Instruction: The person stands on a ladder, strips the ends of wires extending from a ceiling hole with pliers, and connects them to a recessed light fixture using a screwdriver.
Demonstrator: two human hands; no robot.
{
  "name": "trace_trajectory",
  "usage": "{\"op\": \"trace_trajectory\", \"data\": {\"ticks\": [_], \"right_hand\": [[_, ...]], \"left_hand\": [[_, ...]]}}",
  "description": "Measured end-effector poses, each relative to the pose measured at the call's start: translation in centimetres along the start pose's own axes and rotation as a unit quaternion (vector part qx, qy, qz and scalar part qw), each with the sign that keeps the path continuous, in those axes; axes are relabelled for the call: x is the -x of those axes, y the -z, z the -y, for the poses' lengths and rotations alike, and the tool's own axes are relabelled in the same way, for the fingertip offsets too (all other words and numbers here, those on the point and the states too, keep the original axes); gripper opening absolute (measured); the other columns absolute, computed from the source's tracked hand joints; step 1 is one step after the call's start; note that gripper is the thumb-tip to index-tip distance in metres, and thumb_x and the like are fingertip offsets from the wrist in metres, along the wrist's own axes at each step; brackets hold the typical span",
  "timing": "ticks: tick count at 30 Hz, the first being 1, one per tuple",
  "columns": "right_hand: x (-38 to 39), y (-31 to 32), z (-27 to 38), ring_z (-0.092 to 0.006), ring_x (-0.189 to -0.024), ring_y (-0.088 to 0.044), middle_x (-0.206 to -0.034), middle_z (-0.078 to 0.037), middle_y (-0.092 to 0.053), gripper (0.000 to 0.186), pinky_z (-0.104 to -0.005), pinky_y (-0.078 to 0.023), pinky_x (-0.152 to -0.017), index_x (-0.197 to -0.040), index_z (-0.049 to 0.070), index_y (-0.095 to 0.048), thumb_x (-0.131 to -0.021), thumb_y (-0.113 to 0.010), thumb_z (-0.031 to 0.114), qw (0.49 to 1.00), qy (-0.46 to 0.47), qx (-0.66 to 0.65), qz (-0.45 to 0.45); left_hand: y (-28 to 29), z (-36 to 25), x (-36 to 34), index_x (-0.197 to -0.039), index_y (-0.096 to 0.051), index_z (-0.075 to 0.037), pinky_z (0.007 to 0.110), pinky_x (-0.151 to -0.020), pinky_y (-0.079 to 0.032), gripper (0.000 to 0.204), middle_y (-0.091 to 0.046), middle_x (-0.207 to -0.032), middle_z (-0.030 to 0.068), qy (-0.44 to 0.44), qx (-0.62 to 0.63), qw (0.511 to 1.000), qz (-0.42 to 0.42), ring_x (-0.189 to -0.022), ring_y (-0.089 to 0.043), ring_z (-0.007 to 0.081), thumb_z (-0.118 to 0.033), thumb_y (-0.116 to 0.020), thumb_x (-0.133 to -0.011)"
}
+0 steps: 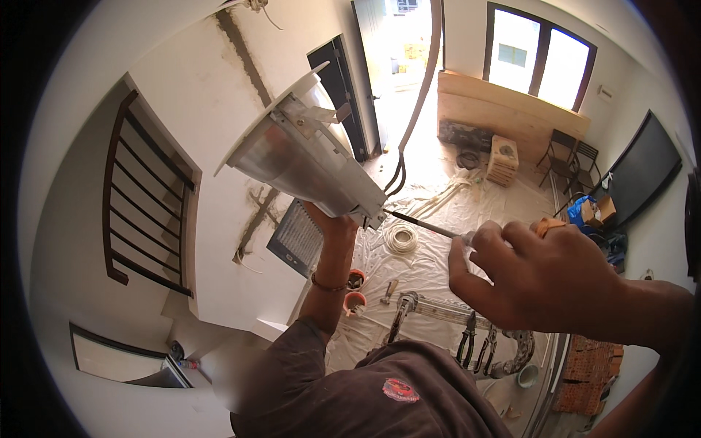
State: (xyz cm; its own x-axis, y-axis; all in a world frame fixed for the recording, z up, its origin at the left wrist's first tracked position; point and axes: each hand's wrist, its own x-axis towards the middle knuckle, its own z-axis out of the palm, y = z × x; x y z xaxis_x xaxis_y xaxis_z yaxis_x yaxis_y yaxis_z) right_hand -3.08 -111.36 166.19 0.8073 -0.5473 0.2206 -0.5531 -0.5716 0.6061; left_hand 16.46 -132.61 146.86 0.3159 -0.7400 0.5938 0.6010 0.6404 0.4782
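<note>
A recessed downlight (298,157) with a silvery reflector and white rim is held up in front of me, tilted with its metal box end toward the right. My left hand (334,221) supports it from below, its fingers mostly hidden behind the housing. Gripped in the curled fingers of my right hand (544,274) is a screwdriver (426,223), whose tip meets the end of the metal box. A thick dark cable (418,109) hangs from above and splits into two black leads beside that end.
Below me stands a ladder top (445,312) with pliers (466,343) hanging on it. Plastic sheeting covers the floor, with a coil of white cable (401,239), orange buckets (354,301) and a hammer-like tool (390,291). Chairs (561,153) and boxes stand farther right.
</note>
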Motion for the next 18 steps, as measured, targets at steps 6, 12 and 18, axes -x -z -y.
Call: {"op": "trace_trajectory", "data": {"ticks": [6, 12, 18], "right_hand": [[-0.3, 0.6, 0.2, -0.0123, -0.057, -0.062, -0.078, -0.007, -0.054, 0.024, -0.0246, -0.051, -0.042, -0.108, 0.004, -0.062, -0.086, -0.067, 0.011, 0.983, -0.073, -0.161, 0.044], [-0.6, 0.7, -0.1, -0.0116, -0.056, -0.061, -0.076, -0.006, -0.055, 0.024, -0.0249, -0.05, -0.04, -0.108, 0.004, -0.062, -0.086, -0.068, 0.011, 0.962, -0.136, -0.23, 0.06], [-0.1, 0.1, 0.1, -0.0086, -0.056, -0.06, -0.069, -0.003, -0.055, 0.021, -0.0228, -0.046, -0.036, -0.107, 0.005, -0.064, -0.088, -0.066, 0.011, 0.999, -0.006, 0.036, -0.004]], "left_hand": [[0.8, -0.1, 0.0, -0.134, -0.038, -0.006, 0.032, -0.084, -0.055, 0.052, -0.052, -0.119, 0.0078, -0.001, -0.009, 1.0, 0.015, -0.102, -0.058, 0.0155, -0.009, -0.065, -0.091], [1.4, 0.4, -0.2, -0.133, -0.038, -0.007, 0.033, -0.085, -0.055, 0.05, -0.051, -0.12, 0.0076, 0.002, -0.034, 0.999, 0.017, -0.105, -0.057, 0.0162, -0.006, -0.065, -0.09], [1.3, 0.6, 0.2, -0.132, -0.04, -0.008, 0.031, -0.081, -0.056, 0.042, -0.052, -0.117, 0.0052, 0.018, 0.024, 1.0, 0.005, -0.101, -0.059, 0.0148, -0.009, -0.059, -0.095]]}}
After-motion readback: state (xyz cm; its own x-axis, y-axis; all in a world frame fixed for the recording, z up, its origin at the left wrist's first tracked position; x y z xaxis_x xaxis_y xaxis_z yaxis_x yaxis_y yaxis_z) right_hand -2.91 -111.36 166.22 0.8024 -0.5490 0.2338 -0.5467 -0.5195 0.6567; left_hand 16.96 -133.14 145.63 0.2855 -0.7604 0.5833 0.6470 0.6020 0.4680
